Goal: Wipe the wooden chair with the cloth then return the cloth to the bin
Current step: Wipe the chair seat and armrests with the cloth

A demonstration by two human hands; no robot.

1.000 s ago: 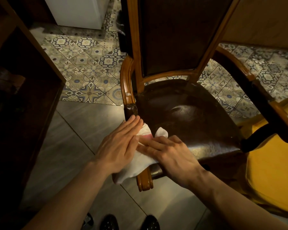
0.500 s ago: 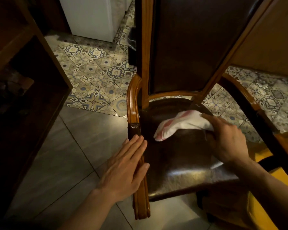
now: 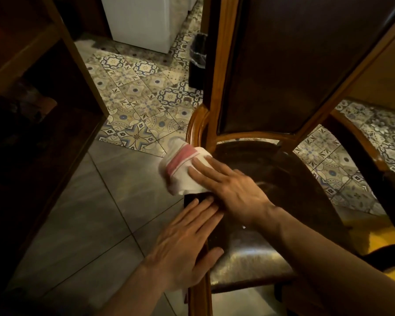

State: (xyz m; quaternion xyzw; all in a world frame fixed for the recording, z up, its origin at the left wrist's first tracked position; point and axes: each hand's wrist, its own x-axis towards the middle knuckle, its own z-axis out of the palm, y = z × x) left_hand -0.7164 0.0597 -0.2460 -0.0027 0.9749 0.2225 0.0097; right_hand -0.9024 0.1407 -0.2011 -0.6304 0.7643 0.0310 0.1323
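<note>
The wooden chair [image 3: 217,71] has a dark leather seat and back panel and curved orange-brown arms. A white cloth [image 3: 184,169] with a pink stripe lies over the chair's left arm near the backrest. My right hand [image 3: 233,190] presses flat on the cloth, fingers spread toward the left. My left hand [image 3: 187,245] rests flat and empty on the front part of the same arm, just below the right hand. A dark bin [image 3: 197,60] with a plastic liner stands on the patterned floor behind the chair, partly hidden by the backrest.
A dark wooden shelf unit [image 3: 43,92] stands to the left. A white appliance [image 3: 141,21] is at the back. A yellow cushion [image 3: 388,258] shows at the lower right beside the chair. Grey floor tiles [image 3: 89,213] lie between shelf and chair.
My right hand has carried the cloth from the middle of the seat leftward onto the chair's left arm. My left hand stays flat on the arm's front part.
</note>
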